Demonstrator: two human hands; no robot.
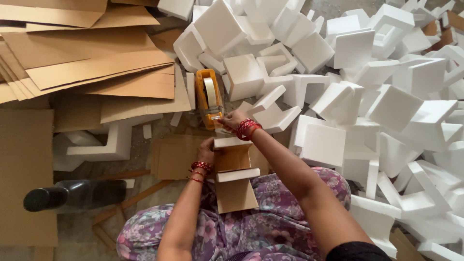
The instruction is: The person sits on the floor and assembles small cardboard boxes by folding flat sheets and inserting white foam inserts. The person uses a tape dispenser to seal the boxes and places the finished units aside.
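The right hand (233, 119) has its grip pinched on the tape end at the orange tape dispenser (209, 98), while the left hand (207, 151) is clamped on the side of a cardboard-and-foam piece (234, 169) held over the lap. White foam blocks (386, 106) crowd the floor on the right, flat cardboard sheets (92, 63) lie on the left, and a dark bottle (72, 195) lies beside the left knee.

The foam corners (367, 96) are plain white, piled in one pale heap. The tape dispenser (209, 99) is orange-yellow, its roll (210, 92) cream-white. The cardboard sheets (92, 63) are flat tan brown, as is the small box (234, 179), edged by white foam strips (238, 174). The bangles (246, 128) are red on both wrists. The clothing (285, 198) is purple with a pink-and-white flower print. The bottle (72, 195) is glossy black
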